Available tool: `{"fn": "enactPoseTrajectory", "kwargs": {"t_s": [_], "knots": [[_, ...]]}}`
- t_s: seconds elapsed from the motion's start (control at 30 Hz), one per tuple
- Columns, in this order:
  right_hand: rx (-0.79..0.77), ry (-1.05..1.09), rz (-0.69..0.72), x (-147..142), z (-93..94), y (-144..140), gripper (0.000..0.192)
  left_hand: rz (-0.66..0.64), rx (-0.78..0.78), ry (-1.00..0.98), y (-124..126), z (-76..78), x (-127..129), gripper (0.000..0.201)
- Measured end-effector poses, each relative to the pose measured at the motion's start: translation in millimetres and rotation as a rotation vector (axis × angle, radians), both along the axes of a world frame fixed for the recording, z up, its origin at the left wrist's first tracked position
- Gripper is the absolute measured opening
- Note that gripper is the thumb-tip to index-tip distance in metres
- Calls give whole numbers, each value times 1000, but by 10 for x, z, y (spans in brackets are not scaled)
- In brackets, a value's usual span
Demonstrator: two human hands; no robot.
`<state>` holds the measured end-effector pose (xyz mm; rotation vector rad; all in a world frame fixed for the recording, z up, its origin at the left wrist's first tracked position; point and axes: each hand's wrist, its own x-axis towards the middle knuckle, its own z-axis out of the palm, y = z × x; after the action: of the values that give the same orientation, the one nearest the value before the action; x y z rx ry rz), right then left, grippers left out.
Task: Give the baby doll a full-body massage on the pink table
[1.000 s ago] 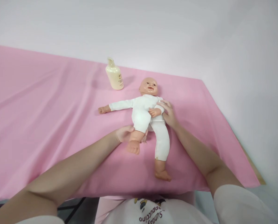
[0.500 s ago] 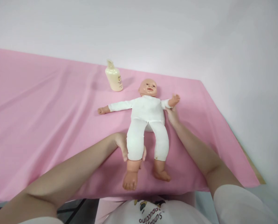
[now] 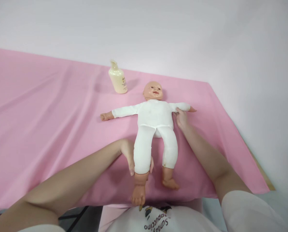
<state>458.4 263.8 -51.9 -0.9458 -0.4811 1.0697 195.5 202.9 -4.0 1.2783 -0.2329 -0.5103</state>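
A baby doll (image 3: 155,114) in a white cloth body lies on its back, head away from me and feet toward me. My left hand (image 3: 129,154) is wrapped round the doll's lower leg on the left side from beneath; the thumb shows on one side and fingertips on the other. At the doll's arm on the right side, my right hand (image 3: 181,117) grips the upper sleeve close to the shoulder, its fingers partly hidden under the arm. Both doll arms are spread out sideways.
A cream pump bottle (image 3: 118,80) stands beyond the doll's arm on the left. The pink tablecloth (image 3: 49,112) has folds on its left part. Its front edge runs close to my body, and a white wall (image 3: 144,32) rises behind.
The doll's arm on the right has come down from raised to stretched out sideways, with my right hand at it. The leg in my left hand has shifted slightly right and toward me.
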Motion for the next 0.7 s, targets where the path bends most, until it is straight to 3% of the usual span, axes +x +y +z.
{"fn": "enactPoseTrajectory", "kwargs": {"t_s": [0.13,0.3,0.4,0.53,0.7], "knots": [[-8,-20,-14,-35,46,-34,31,-73,-146,44,52,-28,-13,57],[85,-216,17,-60,116,-122,58,-45,-383,-18,95,-195,-70,51],[175,-444,16,-82,139,-184,59,168,-472,-192,90,-283,-87,52],[241,-603,53,-125,102,-238,49,432,-594,-219,98,-308,-78,55],[334,-870,150,-97,84,-286,43,640,-527,-182,61,-259,-44,55]]}}
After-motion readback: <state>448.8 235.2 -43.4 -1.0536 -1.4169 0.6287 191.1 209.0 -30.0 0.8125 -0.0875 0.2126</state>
